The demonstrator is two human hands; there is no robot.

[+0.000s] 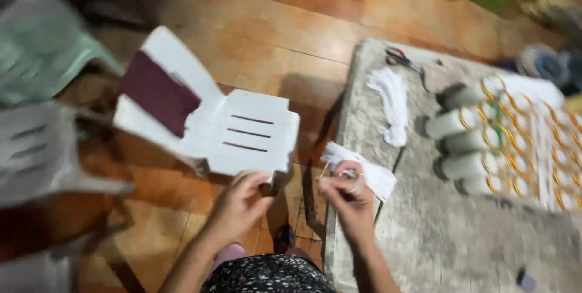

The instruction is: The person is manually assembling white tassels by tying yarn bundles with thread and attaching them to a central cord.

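A: Item one, the hands?

B: Right hand, fingers curled in and pinched on a small bundle of white cut threads; the bundle fans out up and to the right from the fingertips, its lower end under them. Left hand, fingers loosely bent, nothing visibly held; whether they touch the threads I cannot tell, the frame being blurred. They sit just left of the right hand's fingertips.

A: Support surface?

B: Grey rough slab table, its edge directly below the right fingers.

A: Items beyond the fingers?

B: A longer pile of white threads, up and right of the right fingers, well apart. Red-handled scissors farther up. Rows of white rolls with gold rings, far right of the fingers.

A: To the left?

B: White plastic chair, tipped over, just above the left fingers, a dark maroon cloth lying on its back.
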